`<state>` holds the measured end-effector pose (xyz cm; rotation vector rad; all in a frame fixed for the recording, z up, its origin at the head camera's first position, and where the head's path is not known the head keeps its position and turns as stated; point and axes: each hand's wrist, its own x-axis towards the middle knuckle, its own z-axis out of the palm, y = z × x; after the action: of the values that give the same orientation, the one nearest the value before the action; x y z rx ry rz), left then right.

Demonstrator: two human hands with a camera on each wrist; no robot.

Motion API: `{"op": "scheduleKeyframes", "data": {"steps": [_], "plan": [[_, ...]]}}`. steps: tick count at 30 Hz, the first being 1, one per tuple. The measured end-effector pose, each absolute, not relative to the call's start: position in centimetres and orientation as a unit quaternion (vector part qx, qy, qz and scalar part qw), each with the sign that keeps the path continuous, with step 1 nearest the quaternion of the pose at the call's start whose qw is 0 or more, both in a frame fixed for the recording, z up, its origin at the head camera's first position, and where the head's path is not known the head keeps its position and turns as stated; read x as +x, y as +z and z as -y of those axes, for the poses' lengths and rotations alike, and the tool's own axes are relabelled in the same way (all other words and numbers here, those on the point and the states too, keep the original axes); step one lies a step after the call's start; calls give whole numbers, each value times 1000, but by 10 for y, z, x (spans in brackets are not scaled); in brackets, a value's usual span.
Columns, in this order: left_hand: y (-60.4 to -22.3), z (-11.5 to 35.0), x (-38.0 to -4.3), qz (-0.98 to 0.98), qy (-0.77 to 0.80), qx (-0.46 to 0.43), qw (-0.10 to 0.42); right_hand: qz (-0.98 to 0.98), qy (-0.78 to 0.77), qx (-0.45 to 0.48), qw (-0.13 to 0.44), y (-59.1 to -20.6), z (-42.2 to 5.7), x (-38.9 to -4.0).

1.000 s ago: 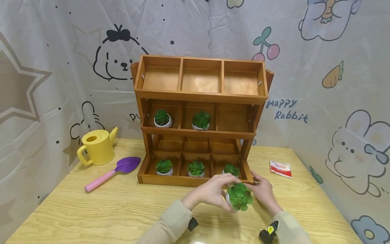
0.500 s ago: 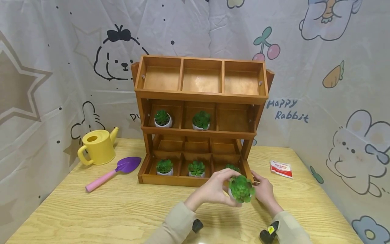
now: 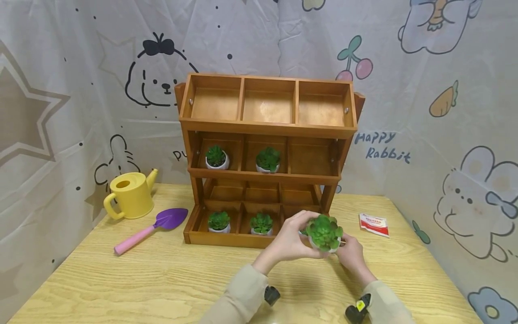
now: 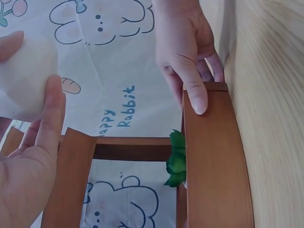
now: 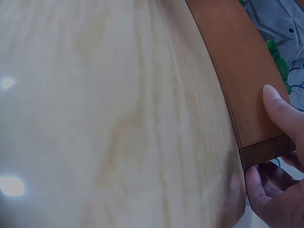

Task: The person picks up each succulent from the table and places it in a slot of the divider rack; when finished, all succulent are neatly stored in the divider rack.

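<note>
My left hand (image 3: 288, 240) holds a small potted succulent (image 3: 325, 233) in front of the lower right of a three-tier wooden shelf (image 3: 267, 128). In the left wrist view, its fingers and thumb curve around the white pot (image 4: 29, 78). My right hand (image 3: 351, 254) grips the right front corner of the bottom tier; in the right wrist view the thumb (image 5: 281, 110) lies on the front board (image 5: 237, 66), the fingers at its end. Behind that board, in the left wrist view, show the leaves of another succulent (image 4: 176, 161), mostly hidden in the head view.
Two succulents stand in the middle tier, left (image 3: 216, 158) and centre (image 3: 268, 160); two more in the bottom tier, left (image 3: 219, 221) and centre (image 3: 261, 223). A yellow watering can (image 3: 131, 196) and purple trowel (image 3: 170, 219) lie left, a red-white packet (image 3: 374, 224) right.
My left hand has lifted the potted succulent up and slightly right, towards the shelf, now covering the bottom-right succulent in the head view. My right hand has stayed at the shelf corner.
</note>
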<state>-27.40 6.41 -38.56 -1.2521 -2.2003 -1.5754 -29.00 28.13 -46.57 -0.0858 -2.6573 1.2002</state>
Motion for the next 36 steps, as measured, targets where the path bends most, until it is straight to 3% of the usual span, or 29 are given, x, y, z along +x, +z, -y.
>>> {"op": "scheduleKeyframes", "data": {"steps": [11,19,36], "plan": [[-375,-75,-277,723,-579,-369,81,907,409,-25,93,-467,-283,-290],[-367,-82,-284,702,-629,-316,109,895,443,-21,51,-465,-285,-292],[-353,-89,-299,696,-634,-271,201,900,431,-21,65,-467,-282,-292]]}}
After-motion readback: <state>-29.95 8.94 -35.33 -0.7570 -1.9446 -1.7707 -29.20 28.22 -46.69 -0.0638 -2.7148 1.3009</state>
